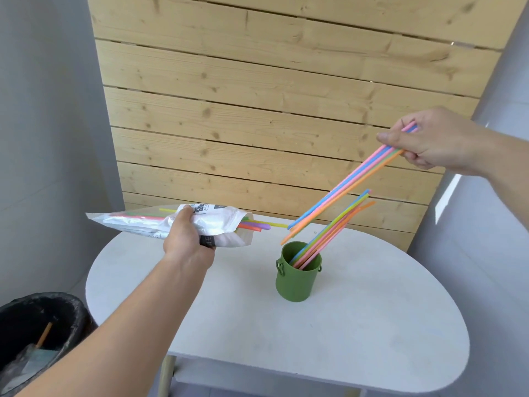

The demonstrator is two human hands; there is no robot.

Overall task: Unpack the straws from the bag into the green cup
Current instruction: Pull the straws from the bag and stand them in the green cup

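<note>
White oval table [357, 325], green cup [296, 279] standing upright on it, coloured straws [329, 233] leaning inside

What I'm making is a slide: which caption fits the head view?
Right hand holds straws over green cup; left hand grips the bag.

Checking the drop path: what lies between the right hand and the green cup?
Head view: the coloured plastic straws the right hand pinches, and leaning straws in the round green cup.

Left hand [184, 236], right hand [432, 141]: curled, aloft.
</note>
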